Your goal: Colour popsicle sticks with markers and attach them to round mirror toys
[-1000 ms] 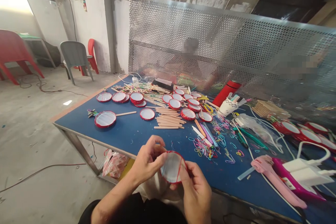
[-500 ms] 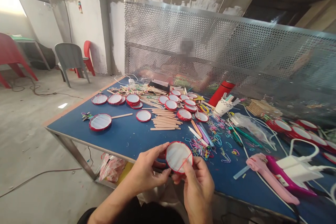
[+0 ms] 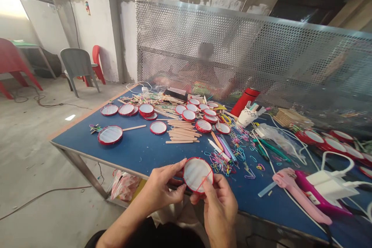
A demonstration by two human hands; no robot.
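Note:
A small round disc with a white face and a red rim is held up at the table's near edge. A thin red band runs slantwise across the right part of its face. My right hand grips the disc, thumb pressed on the face near the band and fingers behind the rim. At the left side, my left hand has its fingertips on the rim, with some fingers hidden behind it. Beyond lie flat wooden sticks, a single red-rimmed disc, and a larger one with a stick beside it.
Colored rubber bands and markers lie right of center. Farther back stand a red bottle and a cup of pens. A pink glue gun and a power strip occupy the right. A perforated metal panel borders the back.
The disc has come up and slightly right, its face turned more toward me. My left hand has shifted from above the rim to its left side. Little differs over the last half second.

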